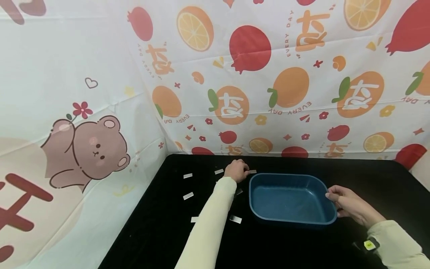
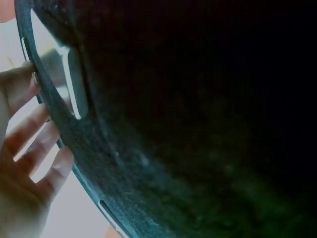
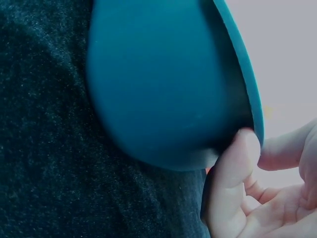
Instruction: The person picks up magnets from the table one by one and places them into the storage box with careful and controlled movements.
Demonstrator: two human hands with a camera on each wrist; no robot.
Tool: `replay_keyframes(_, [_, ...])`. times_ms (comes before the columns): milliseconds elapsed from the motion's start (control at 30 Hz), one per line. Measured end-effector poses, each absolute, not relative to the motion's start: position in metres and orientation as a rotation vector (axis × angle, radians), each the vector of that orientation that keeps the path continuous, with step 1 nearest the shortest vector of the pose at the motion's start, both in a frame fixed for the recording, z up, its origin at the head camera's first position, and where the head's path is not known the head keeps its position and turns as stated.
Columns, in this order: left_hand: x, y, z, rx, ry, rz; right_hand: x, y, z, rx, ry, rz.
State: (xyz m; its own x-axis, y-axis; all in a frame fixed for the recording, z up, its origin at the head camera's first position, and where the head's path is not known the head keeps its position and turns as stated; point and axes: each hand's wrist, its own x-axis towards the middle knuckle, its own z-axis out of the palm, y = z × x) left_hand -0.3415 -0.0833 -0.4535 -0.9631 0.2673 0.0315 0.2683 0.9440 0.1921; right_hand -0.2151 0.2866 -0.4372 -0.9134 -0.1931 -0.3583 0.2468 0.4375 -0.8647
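On the black table a blue plastic basin [image 1: 291, 221] sits right of centre. My right hand [image 1: 352, 204] pinches its right-hand wall near the rim; the right wrist view shows the thumb and fingers [image 3: 230, 183] on either side of the basin's edge [image 3: 250, 89]. My left hand [image 1: 236, 170] reaches to the far side of the table, its fingertips beside a small silver metal plate [image 1: 252, 172]. In the left wrist view the fingers [image 2: 55, 171] look spread and relaxed. A larger-looking shiny plate [image 2: 74, 84] lies near them there; contact at the fingertips is hard to make out.
Several similar silver plates lie left of the basin, such as one near the front [image 1: 236, 219] and one farther left [image 1: 188, 195]. The left sleeve [image 1: 209, 228] partly covers some. A printed cloth [image 1: 201, 74] hangs behind the table's far edge.
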Motion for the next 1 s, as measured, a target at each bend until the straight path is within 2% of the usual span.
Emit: replay_keyframes(1000, [-0.352,-0.081,-0.45,-0.36,-3.146,-0.399,-0.216,0.284,-0.436,0.061,2.289,-1.47])
